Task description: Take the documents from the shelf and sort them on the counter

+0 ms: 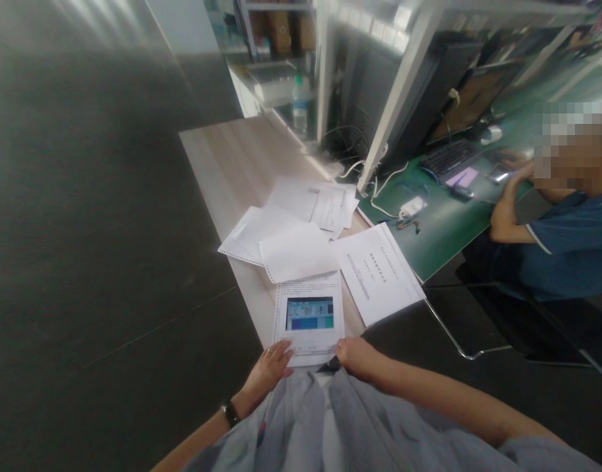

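The sheet (309,337) lay straight ahead of you on the near end of the desk (222,157), between your two hands, and its long side ran away from your body. Neither hand was clearly nearer: your left hand (271,367) was at its lower left corner and your right hand (360,355) at its lower right. Your left fingers stretched loosely over the edge, and whether the thumb pinched from beneath I could not tell. Your right hand was curled in, thumb and finger closed on the corner.

The sheet was white, with a row of punched holes down its left edge, lines of print near the top and a blue, screen-like picture (309,313) in the middle. The print was too small to read. A blank page (298,252) overlapped its far end, with more papers (325,203) spread beyond. Just to the right lay a booklet (380,275), slanted, its near corner past the desk's edge (a co-worker (576,242) sat farther right, well apart from your hands).
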The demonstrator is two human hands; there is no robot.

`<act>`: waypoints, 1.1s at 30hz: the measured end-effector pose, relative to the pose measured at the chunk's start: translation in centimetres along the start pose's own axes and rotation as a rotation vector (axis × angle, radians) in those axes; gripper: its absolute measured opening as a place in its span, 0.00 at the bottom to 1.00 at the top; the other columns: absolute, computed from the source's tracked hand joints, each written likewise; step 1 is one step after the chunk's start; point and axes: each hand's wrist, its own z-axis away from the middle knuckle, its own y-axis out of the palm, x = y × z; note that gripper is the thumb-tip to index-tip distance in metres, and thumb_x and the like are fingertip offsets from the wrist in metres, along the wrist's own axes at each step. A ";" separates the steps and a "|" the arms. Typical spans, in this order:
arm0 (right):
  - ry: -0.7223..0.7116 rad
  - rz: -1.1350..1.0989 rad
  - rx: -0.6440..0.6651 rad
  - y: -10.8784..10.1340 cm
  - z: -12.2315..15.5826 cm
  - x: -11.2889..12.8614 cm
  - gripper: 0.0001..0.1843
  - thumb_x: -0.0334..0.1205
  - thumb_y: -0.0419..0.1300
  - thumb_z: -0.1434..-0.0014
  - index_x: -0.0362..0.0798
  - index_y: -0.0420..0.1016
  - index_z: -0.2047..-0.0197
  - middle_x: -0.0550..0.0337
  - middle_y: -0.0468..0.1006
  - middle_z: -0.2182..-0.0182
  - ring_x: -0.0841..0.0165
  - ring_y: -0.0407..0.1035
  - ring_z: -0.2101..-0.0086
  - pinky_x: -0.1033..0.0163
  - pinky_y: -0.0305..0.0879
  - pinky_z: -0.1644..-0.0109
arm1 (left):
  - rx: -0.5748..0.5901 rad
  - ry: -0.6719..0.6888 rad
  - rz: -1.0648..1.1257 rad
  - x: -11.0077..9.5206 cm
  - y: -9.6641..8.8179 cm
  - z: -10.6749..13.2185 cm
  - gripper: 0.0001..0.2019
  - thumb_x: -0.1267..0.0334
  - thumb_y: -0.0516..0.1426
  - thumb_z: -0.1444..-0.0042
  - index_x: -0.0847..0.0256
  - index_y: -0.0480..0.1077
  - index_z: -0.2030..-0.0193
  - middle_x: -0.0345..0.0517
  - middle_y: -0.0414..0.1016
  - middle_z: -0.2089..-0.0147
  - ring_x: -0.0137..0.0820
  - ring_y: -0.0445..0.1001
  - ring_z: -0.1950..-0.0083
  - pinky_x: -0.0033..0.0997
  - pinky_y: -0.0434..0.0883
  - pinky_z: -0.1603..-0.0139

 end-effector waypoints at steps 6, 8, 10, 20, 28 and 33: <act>0.110 -0.085 -0.117 -5.2 -1.9 -1.8 0.04 0.34 0.61 0.45 0.46 0.75 0.72 0.60 0.78 0.72 0.67 0.73 0.69 0.67 0.65 0.66 | -0.004 0.014 -0.021 -2.3 -4.5 -1.5 0.12 0.60 0.51 0.39 0.56 0.74 0.55 0.48 0.77 0.53 0.36 0.74 0.51 0.40 0.70 0.48; 0.161 -0.102 -0.185 -6.7 -2.0 -2.5 0.03 0.38 0.64 0.46 0.48 0.76 0.67 0.60 0.78 0.68 0.67 0.73 0.65 0.66 0.66 0.62 | -0.022 -0.030 -0.001 -2.9 -6.3 -2.8 0.13 0.62 0.49 0.38 0.57 0.75 0.58 0.46 0.79 0.59 0.32 0.76 0.57 0.33 0.71 0.53; 0.231 -0.094 -0.270 -7.6 -1.7 -3.1 0.16 0.42 0.65 0.47 0.48 0.73 0.55 0.54 0.76 0.57 0.62 0.70 0.55 0.60 0.65 0.51 | -0.057 -0.105 0.019 -3.1 -8.5 -4.7 0.14 0.61 0.48 0.38 0.58 0.75 0.62 0.44 0.79 0.63 0.29 0.76 0.62 0.26 0.70 0.60; -0.012 -0.004 -0.066 -1.0 0.8 -3.3 0.29 0.41 0.69 0.52 0.44 0.71 0.47 0.45 0.69 0.44 0.56 0.63 0.45 0.53 0.62 0.42 | -0.428 -0.591 -0.072 4.5 -26.2 -19.7 0.21 0.49 0.51 0.44 0.63 0.75 0.56 0.46 0.78 0.64 0.34 0.73 0.63 0.29 0.66 0.64; 0.033 0.037 -0.004 0.3 2.1 -1.6 0.16 0.29 0.49 0.38 0.35 0.72 0.50 0.35 0.68 0.45 0.56 0.64 0.46 0.53 0.63 0.46 | -0.504 -0.693 -0.134 7.5 -28.7 -24.1 0.18 0.53 0.54 0.44 0.63 0.74 0.55 0.55 0.75 0.55 0.45 0.70 0.50 0.46 0.66 0.52; 0.151 -0.049 0.022 -1.6 0.8 -2.4 0.09 0.36 0.55 0.40 0.44 0.76 0.66 0.54 0.79 0.67 0.65 0.71 0.64 0.64 0.64 0.61 | -0.605 -0.495 -0.156 4.8 -24.7 -22.2 0.33 0.58 0.55 0.44 0.70 0.50 0.34 0.65 0.46 0.31 0.55 0.43 0.31 0.63 0.46 0.37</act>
